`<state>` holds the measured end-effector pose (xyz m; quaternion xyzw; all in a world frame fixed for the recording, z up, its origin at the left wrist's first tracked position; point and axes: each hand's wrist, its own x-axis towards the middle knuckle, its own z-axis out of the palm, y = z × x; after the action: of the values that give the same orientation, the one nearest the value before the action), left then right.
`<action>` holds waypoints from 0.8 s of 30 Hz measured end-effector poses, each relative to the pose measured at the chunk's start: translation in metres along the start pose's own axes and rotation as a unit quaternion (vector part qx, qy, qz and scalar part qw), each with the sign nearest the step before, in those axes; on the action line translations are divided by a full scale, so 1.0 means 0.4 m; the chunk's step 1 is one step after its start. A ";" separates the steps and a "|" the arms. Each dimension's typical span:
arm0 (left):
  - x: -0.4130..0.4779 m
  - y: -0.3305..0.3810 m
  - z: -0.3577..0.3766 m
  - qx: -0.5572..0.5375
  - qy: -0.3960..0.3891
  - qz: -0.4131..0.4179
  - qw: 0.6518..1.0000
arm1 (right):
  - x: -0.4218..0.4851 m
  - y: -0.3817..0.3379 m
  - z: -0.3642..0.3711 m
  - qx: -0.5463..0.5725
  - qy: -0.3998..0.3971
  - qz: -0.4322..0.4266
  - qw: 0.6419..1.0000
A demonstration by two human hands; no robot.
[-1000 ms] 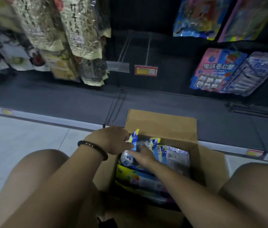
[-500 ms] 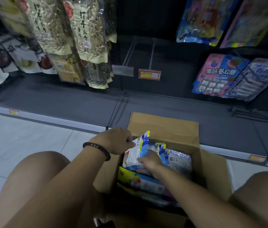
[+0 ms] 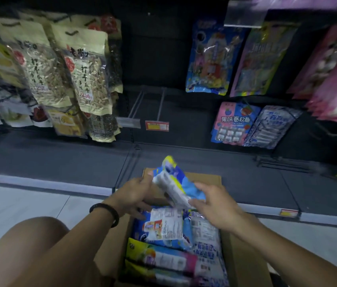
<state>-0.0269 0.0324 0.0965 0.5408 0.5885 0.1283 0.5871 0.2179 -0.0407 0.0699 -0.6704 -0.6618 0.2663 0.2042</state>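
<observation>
Candy packet (image 3: pixel 174 184) in grip of left hand (image 3: pixel 135 195) and right hand (image 3: pixel 215 207), above box (image 3: pixel 244 257); hooks (image 3: pixel 161 106) ahead, seed bags (image 3: pixel 90 79) beside.

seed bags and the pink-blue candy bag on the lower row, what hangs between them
Head view: just two bare peg hooks, one carrying a red price tag.

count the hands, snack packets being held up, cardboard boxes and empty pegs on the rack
hands: 2, left hand and right hand
snack packet held up: 1
cardboard box: 1
empty pegs: 2
total: 6
</observation>
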 end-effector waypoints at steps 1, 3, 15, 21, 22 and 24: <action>0.002 0.003 0.020 -0.066 -0.025 -0.011 0.997 | -0.024 0.018 0.007 -0.103 0.054 -0.075 0.990; -0.001 0.023 0.059 -0.180 -0.078 -0.018 0.980 | -0.066 0.050 0.041 -0.199 0.121 -0.197 0.952; 0.040 0.053 0.132 -0.183 -0.119 0.051 0.975 | -0.097 0.117 -0.065 0.101 0.091 -0.077 0.988; 0.000 0.079 0.167 -0.198 -0.165 0.183 0.949 | -0.046 0.123 -0.110 0.365 0.156 0.036 0.917; 0.001 0.081 0.171 -0.193 -0.172 0.198 0.946 | -0.041 0.107 -0.113 0.384 0.168 0.028 0.908; 0.008 0.090 0.180 -0.193 -0.162 0.214 0.944 | -0.035 0.082 -0.112 0.405 0.201 0.012 0.892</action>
<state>0.0511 0.0137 0.1031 0.5438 0.3197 0.2730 0.7263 0.2717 -0.0523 0.0852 -0.5766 -0.4338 0.3732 0.5832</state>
